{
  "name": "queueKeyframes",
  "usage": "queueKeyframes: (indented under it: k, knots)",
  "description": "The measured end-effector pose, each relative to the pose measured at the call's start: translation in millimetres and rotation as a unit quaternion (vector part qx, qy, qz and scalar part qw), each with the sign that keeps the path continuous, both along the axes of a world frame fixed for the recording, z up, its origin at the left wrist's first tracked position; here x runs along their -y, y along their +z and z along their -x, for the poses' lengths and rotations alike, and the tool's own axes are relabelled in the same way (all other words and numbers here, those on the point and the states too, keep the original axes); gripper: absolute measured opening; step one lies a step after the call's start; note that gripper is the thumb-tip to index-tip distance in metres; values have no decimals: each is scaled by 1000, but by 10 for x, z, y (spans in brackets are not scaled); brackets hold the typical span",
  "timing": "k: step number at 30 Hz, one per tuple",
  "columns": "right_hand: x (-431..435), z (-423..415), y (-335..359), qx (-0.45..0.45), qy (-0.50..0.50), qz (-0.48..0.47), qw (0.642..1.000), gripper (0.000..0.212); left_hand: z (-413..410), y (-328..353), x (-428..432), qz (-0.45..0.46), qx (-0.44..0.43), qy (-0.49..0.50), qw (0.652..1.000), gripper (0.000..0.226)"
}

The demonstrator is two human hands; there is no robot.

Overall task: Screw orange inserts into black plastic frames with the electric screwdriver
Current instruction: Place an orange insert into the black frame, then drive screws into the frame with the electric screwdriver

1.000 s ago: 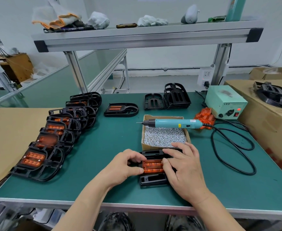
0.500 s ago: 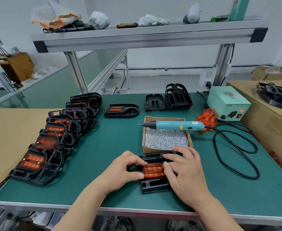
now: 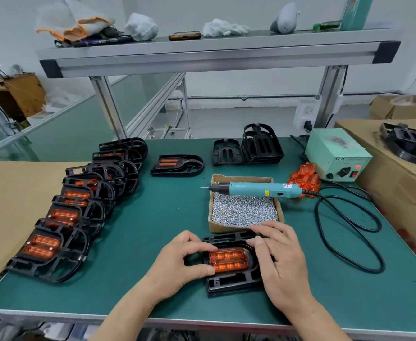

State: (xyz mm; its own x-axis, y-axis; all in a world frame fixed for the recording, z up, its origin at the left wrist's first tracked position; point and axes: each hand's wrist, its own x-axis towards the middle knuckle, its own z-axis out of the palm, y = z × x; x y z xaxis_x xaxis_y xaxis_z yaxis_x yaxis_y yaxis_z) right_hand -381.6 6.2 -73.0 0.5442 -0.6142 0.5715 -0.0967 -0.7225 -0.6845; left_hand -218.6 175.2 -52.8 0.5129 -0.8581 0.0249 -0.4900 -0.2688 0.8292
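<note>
Black frame [image 3: 231,283] lies flat on the bench [image 3: 152,217], centre, near edge, just this side of the screw box [image 3: 245,210]. The orange insert [image 3: 228,260] sits in its recess. It's a translucent rounded oblong with two lengthwise ribs, long axis left-right. Frame has slotted bars on the far and near sides; its right part is hidden. Left hand [image 3: 177,264]: thumb and forefinger pinch the insert's left end. Right hand [image 3: 283,262]: fingers released, spread over the frame's right side. Electric screwdriver [image 3: 258,189] rests across the box's far rim, axis left-right, bit pointing left.
</note>
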Motion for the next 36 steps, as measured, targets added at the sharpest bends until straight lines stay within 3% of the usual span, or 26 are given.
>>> queueKeyframes:
  k: [3, 8, 13, 20, 25, 27, 28, 29, 30, 32, 34, 36]
  knots:
    - [8, -10, 6, -23, -2, 33, 999, 41, -17, -2, 11, -3, 6, -1, 1000, 35]
    - [-11, -32, 7, -82, 5, 190, 978, 42, -73, -11, 14, -40, 36, -24, 998, 35]
    - [5, -17, 5, -99, 12, 221, 970, 41, -110, -15, 28, -70, 72, -39, 994, 36]
    - [-13, -5, 24, -110, 17, 188, 976, 41, -61, 53, 66, -67, 63, -44, 995, 34]
    - [-51, 31, 106, -133, 36, 145, 980, 40, 75, 20, 110, -35, 45, 14, 998, 15]
    - [-62, 13, 178, -105, 44, 36, 993, 31, 80, 37, 138, -62, 54, 9, 997, 11]
    - [-43, -17, 252, -67, 43, -73, 994, 24, 70, 53, 147, -70, 54, 4, 996, 10]
    - [7, -67, 348, -13, 41, -219, 975, 21, 57, 68, 152, -74, 51, -3, 996, 9]
    - [84, -130, 450, 56, 45, -382, 921, 23, 43, 81, 156, -75, 48, -11, 996, 9]
    - [276, -293, 602, 166, 61, -623, 762, 34, 20, 101, 172, -70, 44, -23, 996, 10]
    - [403, -477, 680, 208, 58, -728, 650, 50, -4, 115, 200, -59, 49, -30, 997, 11]
    - [461, -659, 710, 222, 45, -761, 607, 56, -34, 125, 245, -55, 66, -39, 996, 12]
